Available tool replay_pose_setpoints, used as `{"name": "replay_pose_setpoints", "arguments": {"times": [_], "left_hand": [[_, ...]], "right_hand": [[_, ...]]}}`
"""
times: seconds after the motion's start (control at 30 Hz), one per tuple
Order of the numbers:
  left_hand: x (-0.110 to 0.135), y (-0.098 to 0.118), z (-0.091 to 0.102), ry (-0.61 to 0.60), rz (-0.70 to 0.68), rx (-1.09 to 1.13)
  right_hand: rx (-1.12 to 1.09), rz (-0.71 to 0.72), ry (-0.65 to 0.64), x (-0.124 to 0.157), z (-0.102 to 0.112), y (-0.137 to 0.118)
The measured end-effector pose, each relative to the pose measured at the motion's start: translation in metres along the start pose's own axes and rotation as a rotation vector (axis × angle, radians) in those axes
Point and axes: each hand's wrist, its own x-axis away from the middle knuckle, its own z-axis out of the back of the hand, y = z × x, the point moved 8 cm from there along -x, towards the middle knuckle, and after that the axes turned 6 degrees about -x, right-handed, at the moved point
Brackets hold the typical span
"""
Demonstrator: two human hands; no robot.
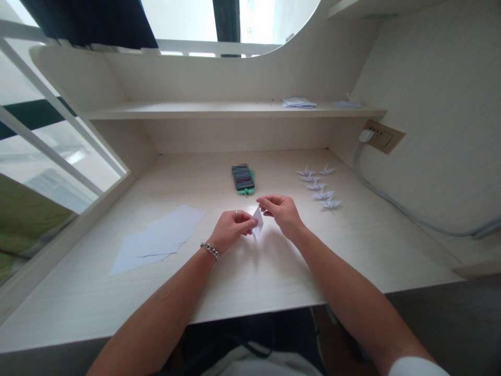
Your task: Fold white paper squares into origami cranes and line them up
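Note:
My left hand [232,227], with a ring and a metal bracelet, pinches a small folded piece of white paper [257,223] just above the middle of the desk. My right hand [280,210] is curled beside the paper, its fingertips at the paper's upper edge. The paper stands up in a narrow pointed shape between the two hands. Both hands are closed in pinches.
Loose white paper sheets [158,237] lie on the light wooden desk [274,277] at the left. A phone in a green case [243,179] lies behind the hands. Several folded paper cranes [319,187] sit at the right. A wall socket [381,136] and grey cable [395,203] run along the right wall.

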Motion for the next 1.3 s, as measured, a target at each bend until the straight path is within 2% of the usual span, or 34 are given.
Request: {"name": "replay_pose_setpoints", "arguments": {"times": [0.07,0.23,0.3,0.5,0.7,0.93,1.13,1.3], "left_hand": [[-0.001,-0.001,0.003,0.023,0.002,0.015],[-0.003,-0.002,0.016,0.145,-0.002,0.084],[-0.003,-0.003,0.018,0.173,-0.001,0.119],[-0.005,-0.006,0.016,0.136,0.001,0.293],[-0.003,-0.003,0.021,0.194,-0.022,0.195],[-0.002,0.001,0.019,0.198,-0.053,0.158],[-0.003,-0.004,0.010,0.116,-0.016,0.245],[-0.002,0.002,0.011,0.140,-0.071,0.184]], "right_hand": [[0.035,-0.001,-0.009,0.000,0.001,-0.001],[0.113,-0.077,-0.180,0.003,-0.011,0.011],[0.099,-0.087,-0.210,0.004,-0.015,0.016],[0.081,-0.013,-0.151,0.002,-0.013,0.015],[0.070,-0.003,-0.138,0.000,-0.011,0.019],[-0.035,-0.096,-0.141,0.004,-0.016,0.024],[-0.053,-0.032,-0.066,0.002,-0.012,0.019],[-0.035,0.002,-0.041,0.001,-0.012,0.020]]}}
